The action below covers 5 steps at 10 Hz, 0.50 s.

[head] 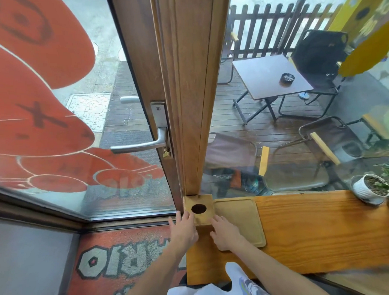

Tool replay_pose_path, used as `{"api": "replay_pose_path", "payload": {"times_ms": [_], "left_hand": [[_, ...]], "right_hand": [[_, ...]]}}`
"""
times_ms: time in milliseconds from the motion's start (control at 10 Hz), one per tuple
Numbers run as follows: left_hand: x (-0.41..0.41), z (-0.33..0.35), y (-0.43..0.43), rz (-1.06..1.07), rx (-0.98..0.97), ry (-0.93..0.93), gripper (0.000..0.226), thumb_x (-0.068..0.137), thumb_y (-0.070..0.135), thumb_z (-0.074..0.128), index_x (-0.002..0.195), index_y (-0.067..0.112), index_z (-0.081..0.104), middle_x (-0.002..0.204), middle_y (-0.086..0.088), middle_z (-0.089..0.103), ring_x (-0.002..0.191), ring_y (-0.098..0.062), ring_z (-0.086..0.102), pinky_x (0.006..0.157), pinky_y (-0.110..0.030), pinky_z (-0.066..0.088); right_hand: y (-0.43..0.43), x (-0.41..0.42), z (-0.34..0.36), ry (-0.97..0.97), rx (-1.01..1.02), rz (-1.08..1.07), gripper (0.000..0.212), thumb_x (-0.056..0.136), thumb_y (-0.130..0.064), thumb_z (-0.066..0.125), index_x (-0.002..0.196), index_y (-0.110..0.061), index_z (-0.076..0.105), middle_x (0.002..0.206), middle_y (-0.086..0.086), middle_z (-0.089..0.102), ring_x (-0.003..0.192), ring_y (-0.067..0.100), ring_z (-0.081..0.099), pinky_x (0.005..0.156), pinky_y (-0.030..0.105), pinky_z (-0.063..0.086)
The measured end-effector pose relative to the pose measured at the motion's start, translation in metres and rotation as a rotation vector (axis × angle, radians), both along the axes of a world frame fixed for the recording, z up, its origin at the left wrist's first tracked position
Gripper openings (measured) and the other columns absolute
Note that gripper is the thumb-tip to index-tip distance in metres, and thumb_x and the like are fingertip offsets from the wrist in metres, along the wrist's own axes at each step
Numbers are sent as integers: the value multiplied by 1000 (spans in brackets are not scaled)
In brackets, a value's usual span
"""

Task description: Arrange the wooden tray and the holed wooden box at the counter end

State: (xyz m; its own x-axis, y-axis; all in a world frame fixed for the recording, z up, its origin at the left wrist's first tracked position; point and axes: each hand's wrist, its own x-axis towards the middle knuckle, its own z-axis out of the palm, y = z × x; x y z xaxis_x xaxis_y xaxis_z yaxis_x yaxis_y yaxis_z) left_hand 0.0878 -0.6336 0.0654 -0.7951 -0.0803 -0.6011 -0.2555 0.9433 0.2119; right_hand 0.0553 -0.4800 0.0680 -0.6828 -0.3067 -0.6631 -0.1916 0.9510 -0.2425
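Holed wooden box at counter end is best squared against wooden tray by spread fingers, neither hand gripping.

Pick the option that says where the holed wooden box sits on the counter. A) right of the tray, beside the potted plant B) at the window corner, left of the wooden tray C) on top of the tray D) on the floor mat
B: the holed wooden box stands in the counter's window corner, with the wooden tray lying flat just to its right.
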Motion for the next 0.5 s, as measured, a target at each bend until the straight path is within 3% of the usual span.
{"api": "replay_pose_path", "payload": {"times_ms": [200, 300, 400, 500], "left_hand": [[17, 3, -1, 33, 37, -73, 57, 98, 20, 39, 153, 26, 23, 163, -4, 23, 153, -36, 9, 121, -61, 11], [24, 8, -3, 120, 72, -103, 57, 100, 23, 35, 155, 26, 20, 164, -5, 23, 152, -35, 12, 120, -60, 14], [29, 13, 0, 184, 79, -91, 55, 100, 27, 33, 154, 22, 25, 158, -7, 36, 146, -32, 29, 117, -59, 26], [31, 11, 10, 259, 99, -84, 45, 98, 30, 35, 142, 19, 41, 140, -8, 57, 128, -30, 52, 108, -55, 40]], "right_hand": [[11, 6, 2, -159, -67, -72, 65, 100, -44, 37, 155, -28, 7, 165, -1, 5, 152, 26, 6, 121, 47, 19], [19, 8, 14, -214, -202, -214, 62, 101, -44, 35, 155, -27, 10, 164, 0, 14, 150, 24, 19, 120, 41, 23], [36, 5, 24, -354, -355, -516, 60, 102, -46, 31, 154, -17, 21, 161, 3, 25, 147, 24, 27, 119, 38, 22], [60, 1, 13, -518, -430, -809, 71, 97, -59, 26, 152, -13, 27, 157, 8, 33, 142, 28, 35, 119, 45, 26]]}}
